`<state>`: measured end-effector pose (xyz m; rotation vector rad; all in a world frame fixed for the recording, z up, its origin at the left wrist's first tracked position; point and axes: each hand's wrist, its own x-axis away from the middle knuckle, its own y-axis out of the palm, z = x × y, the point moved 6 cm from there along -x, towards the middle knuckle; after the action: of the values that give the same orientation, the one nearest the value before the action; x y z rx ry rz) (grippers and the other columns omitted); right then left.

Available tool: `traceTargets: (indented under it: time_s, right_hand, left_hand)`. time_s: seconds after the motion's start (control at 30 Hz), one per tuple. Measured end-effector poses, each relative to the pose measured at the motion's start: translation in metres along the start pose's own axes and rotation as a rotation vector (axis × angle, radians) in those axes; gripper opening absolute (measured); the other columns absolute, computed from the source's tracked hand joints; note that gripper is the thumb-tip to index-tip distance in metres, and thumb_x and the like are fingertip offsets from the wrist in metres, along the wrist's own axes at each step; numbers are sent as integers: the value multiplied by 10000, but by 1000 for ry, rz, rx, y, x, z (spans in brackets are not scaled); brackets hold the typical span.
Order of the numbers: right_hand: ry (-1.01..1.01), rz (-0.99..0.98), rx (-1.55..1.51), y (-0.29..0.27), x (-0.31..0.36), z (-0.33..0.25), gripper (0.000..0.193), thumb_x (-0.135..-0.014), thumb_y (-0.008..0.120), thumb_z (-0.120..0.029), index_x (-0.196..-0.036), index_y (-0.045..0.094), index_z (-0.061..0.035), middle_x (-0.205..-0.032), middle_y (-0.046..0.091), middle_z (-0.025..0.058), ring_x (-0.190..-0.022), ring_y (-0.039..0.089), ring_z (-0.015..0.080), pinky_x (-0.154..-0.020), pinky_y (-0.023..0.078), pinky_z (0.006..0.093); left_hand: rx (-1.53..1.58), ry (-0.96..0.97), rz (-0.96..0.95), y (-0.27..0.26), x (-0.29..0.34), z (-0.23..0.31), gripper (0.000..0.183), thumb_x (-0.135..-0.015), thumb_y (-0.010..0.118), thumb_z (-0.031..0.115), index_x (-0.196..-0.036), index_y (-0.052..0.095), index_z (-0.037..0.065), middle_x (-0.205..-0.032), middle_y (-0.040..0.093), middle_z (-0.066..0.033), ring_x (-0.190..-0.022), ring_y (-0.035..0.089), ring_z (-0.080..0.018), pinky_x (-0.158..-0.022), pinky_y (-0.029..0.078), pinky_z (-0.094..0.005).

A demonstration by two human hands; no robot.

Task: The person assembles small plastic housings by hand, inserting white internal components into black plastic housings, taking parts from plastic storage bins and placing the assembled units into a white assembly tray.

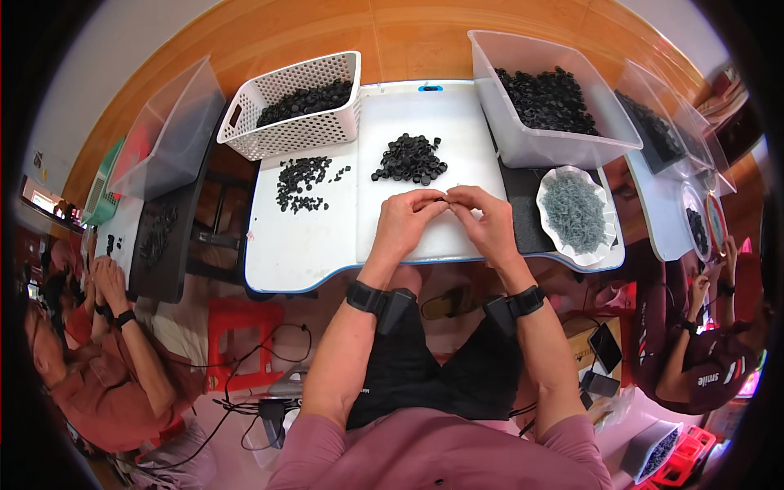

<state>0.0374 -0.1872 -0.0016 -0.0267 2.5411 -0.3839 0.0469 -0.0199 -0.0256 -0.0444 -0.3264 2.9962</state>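
White worktop (306,249), one, spread before me, near edge trimmed blue. Clear plastic bin (527,150), one, far right, part-filled with black pieces (551,100). White perforated basket (298,134), one, far left, holding small black parts (306,104). White scalloped dish (585,260), one, right side, heaped with grey translucent bits (576,212). Left hand (400,219) and right hand (490,219), mine, one pair: fingertips meeting near the worktop's front edge, both pinched closed on one item. Loose black scatter (298,177), one lot, well to the left of my left hand. Heap of black caps (411,159), one, just beyond the fingertips and slightly left; left hand nearer. Small dark piece (443,201), one, between the two sets of fingertips, mostly covered; its long axis I cannot tell.
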Motion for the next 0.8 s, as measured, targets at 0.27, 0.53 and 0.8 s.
traceTargets:
  time_s: [0.27, 0.53, 0.8]
  right_hand:
    - [184, -32, 42, -1, -2, 16, 125, -872, 765, -60, -983, 764, -2, -872, 757, 113, -732, 707, 189, -669, 546, 299]
    - [138, -54, 97, 3, -1, 19, 114, -855, 749, -50, -961, 760, -8, -843, 742, 126, -713, 703, 219, -657, 542, 318]
    - [210, 263, -15, -22, 0, 22, 87, -906, 730, -38, -980, 752, 2, -888, 760, 90, -755, 698, 142, -703, 547, 283]
  left_hand:
    - [-46, 57, 69, 4, 7, 5, 267, -926, 768, 106, -1156, 757, -29, -990, 796, -112, -908, 736, -123, -789, 568, -257]
    - [-104, 104, 48, 2, 8, 6, 265, -915, 784, 114, -1142, 764, -24, -978, 796, -106, -893, 733, -119, -781, 568, -261]
    - [-41, 77, 79, 7, 10, 7, 255, -906, 786, 114, -1125, 772, -17, -941, 792, -90, -840, 713, -102, -755, 556, -253]
